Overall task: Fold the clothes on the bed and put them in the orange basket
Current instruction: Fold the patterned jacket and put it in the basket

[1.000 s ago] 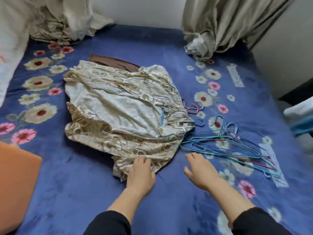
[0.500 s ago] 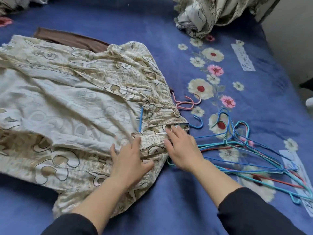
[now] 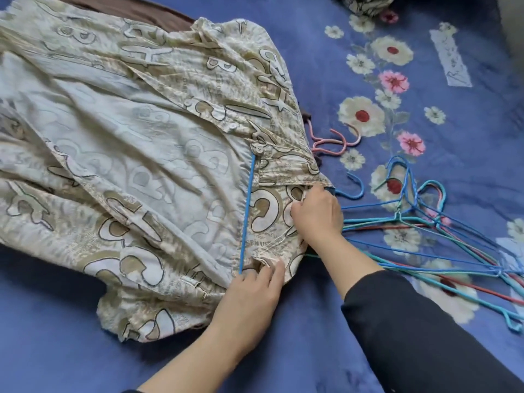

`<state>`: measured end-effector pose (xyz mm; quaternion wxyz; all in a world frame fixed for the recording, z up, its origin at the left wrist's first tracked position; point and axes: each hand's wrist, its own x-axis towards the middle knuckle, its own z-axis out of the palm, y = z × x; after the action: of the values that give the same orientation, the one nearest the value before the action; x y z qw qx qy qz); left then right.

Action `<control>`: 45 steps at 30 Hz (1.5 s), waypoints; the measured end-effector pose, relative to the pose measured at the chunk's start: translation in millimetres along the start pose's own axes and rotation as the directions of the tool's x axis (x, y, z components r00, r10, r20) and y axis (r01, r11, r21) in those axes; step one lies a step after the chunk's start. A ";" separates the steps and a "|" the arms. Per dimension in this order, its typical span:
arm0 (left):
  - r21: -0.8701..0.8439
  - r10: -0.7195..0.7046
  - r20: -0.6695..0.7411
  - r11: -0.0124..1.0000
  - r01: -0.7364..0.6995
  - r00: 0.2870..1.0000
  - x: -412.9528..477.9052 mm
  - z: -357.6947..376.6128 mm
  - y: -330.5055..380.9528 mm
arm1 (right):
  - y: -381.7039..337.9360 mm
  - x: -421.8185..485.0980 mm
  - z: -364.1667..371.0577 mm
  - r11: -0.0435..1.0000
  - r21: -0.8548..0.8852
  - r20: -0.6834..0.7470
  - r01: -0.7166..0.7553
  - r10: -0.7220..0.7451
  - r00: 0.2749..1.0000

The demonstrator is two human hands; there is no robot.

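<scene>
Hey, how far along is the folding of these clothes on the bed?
Done: nothing folded shows; only bare hangers lie heaped at the right. In hand: the left hand and right hand both grip the patterned shirt, its blue hanger still inside. Left: pull that hanger, fold the shirt, then the brown garment beneath it, and basket both; no basket is in view.

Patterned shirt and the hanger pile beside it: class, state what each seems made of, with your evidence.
Patterned shirt: thin woven cloth, matte, probably cotton or viscose; it creases finely and drapes limp. Hanger pile: thin wire, apparently plastic-coated; slim rods in smooth blue, teal, red.
</scene>
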<state>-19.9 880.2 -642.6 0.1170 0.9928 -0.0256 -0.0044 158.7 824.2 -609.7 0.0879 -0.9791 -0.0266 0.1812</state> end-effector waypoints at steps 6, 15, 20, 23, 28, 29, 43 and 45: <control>-0.034 -0.040 0.044 0.999 0.042 0.998 -9.0 -18.6 8.1 | -3.7 -5.2 -4.8 0.998 0.012 0.114 -0.059 0.057 0.992; -0.035 -0.022 0.180 0.999 0.029 0.983 -66.7 -22.7 10.9 | -18.3 -35.3 -7.7 0.962 0.256 0.066 -0.096 0.081 0.994; -0.033 -0.031 0.176 0.999 0.038 0.984 -87.8 -27.2 3.5 | -49.0 -32.7 -23.9 0.539 0.825 0.049 -0.169 0.230 0.972; -0.088 -0.153 0.233 0.980 0.178 0.960 -83.8 -39.4 -3.4 | -49.0 -27.0 -38.4 0.233 0.929 0.230 -0.288 0.249 0.941; -0.347 -0.506 0.271 0.742 0.573 0.819 -68.9 -43.2 -32.0 | 27.5 -43.7 -29.8 0.677 0.716 0.189 -0.170 0.047 0.981; -0.392 -0.553 0.288 0.677 0.623 0.782 -65.1 -44.5 -36.1 | 51.6 -49.7 -29.4 0.772 0.626 0.175 -0.108 -0.005 0.985; -0.562 -0.505 0.343 0.565 0.604 0.792 -65.0 -35.1 -51.5 | 196.1 10.3 -100.2 0.978 -0.166 -0.056 -0.127 0.119 0.991; -0.580 -0.506 0.330 0.557 0.594 0.797 -64.0 -36.4 -50.9 | 176.8 12.0 -82.0 0.985 -0.091 -0.102 -0.145 0.135 0.986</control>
<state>-80.8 941.4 -618.9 0.4493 0.8405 0.2817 -0.1115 202.9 638.1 -570.7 0.0278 -0.9892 0.0376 0.1387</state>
